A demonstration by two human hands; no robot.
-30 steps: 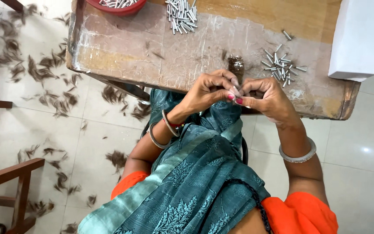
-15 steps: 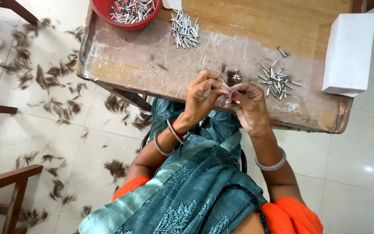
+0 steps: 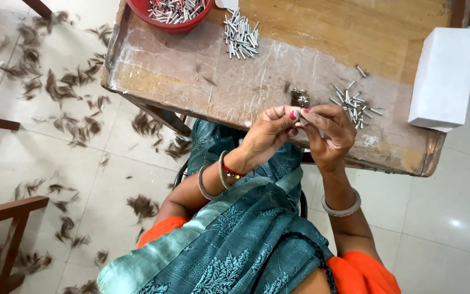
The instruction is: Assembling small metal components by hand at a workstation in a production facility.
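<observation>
At the desk's (image 3: 202, 92) near edge, left hand (image 3: 267, 133) and right hand (image 3: 327, 133) meet fingertip to fingertip, pinching a small item too tiny to identify. Loose metal pins (image 3: 352, 103) lie just at 1 o'clock of the right hand; a white box (image 3: 444, 76) sits farther toward 2 o'clock.

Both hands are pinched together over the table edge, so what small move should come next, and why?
Probably a slight twist or push between the left hand and right hand: their fingertips meet on something small, mostly hidden. Loose small metal tubes lie just beyond on the wooden table, so little reaching seems needed.
</observation>
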